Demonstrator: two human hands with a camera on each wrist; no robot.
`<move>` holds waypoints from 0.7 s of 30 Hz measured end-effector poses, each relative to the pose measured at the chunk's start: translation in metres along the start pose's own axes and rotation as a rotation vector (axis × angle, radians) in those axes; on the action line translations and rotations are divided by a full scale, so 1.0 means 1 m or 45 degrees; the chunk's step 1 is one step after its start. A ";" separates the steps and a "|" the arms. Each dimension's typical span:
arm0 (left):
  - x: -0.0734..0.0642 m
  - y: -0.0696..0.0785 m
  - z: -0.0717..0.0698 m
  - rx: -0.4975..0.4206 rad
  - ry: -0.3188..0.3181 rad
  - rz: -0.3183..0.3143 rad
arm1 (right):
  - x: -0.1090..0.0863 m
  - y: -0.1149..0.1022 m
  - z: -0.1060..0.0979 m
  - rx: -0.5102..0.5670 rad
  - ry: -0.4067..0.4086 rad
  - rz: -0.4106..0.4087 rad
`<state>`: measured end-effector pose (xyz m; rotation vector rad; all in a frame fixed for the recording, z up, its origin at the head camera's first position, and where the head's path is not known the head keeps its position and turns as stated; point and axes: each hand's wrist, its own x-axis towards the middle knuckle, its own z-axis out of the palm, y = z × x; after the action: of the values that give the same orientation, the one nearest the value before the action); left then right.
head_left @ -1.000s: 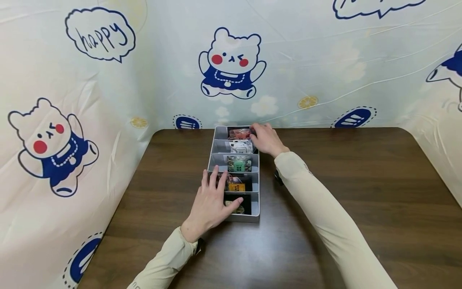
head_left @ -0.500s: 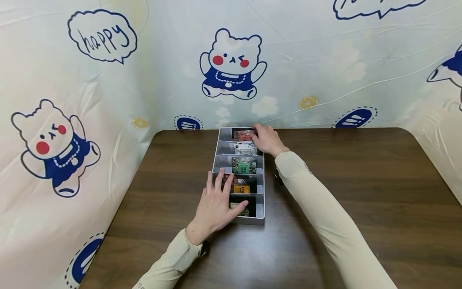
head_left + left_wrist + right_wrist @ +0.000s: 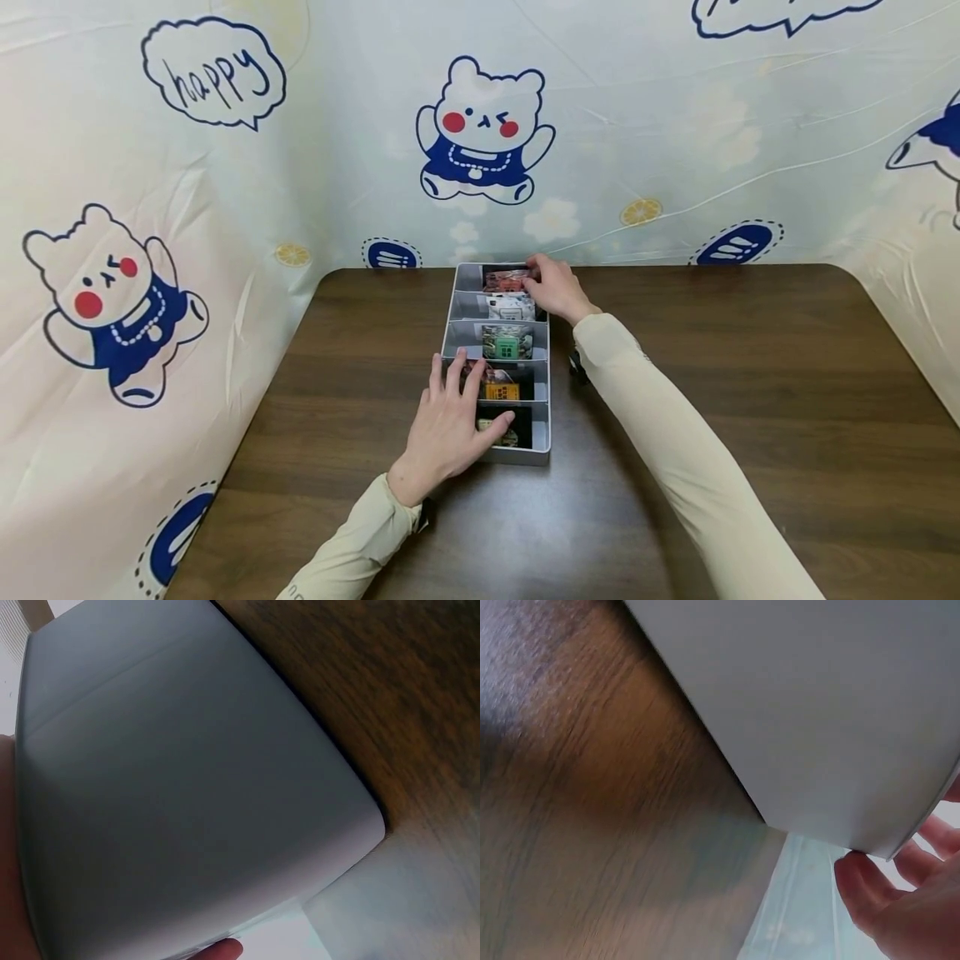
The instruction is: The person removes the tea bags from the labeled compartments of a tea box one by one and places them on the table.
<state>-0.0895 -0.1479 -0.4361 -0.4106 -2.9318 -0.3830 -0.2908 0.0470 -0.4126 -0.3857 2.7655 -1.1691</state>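
Observation:
A grey divided storage box (image 3: 513,457) lies lengthwise on the table, its several compartments each holding a small clear packet. From far to near these are a red packet (image 3: 504,281), a white one (image 3: 512,308), a green-labelled one (image 3: 507,342), an orange-labelled one (image 3: 501,390) and a dark one (image 3: 522,423). My left hand (image 3: 446,425) rests on the box's near left side with fingers spread and straight, thumb over the nearest compartment. My right hand (image 3: 557,288) grips the far right corner; its fingers (image 3: 855,881) bend around the rim in the right wrist view.
The brown wooden table (image 3: 720,417) extends on both sides of the box. Just behind its far edge hangs a pale curtain (image 3: 622,125) printed with cartoon bears, which also runs down the left and right sides.
Between one second and half a second ago the box slid slightly right, the left hand moving with it. The right hand stayed at the far corner. Since then almost nothing has moved.

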 end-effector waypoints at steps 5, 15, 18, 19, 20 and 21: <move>0.000 -0.001 0.000 -0.017 -0.031 -0.022 | 0.001 0.002 0.002 -0.006 0.007 -0.028; 0.000 0.000 0.000 -0.028 -0.041 -0.043 | 0.004 0.002 -0.005 -0.092 -0.087 -0.068; 0.000 0.000 0.000 -0.030 -0.037 -0.042 | 0.006 0.001 -0.007 -0.109 -0.111 -0.065; 0.001 0.000 0.000 -0.032 -0.034 -0.040 | 0.006 0.001 -0.007 -0.114 -0.115 -0.064; 0.001 0.000 0.000 -0.032 -0.032 -0.039 | 0.007 0.001 -0.008 -0.112 -0.116 -0.059; 0.001 0.000 0.000 -0.032 -0.031 -0.037 | 0.007 0.001 -0.008 -0.108 -0.117 -0.055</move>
<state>-0.0908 -0.1472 -0.4362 -0.3788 -2.9625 -0.4225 -0.2997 0.0510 -0.4081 -0.4971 2.7464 -1.0183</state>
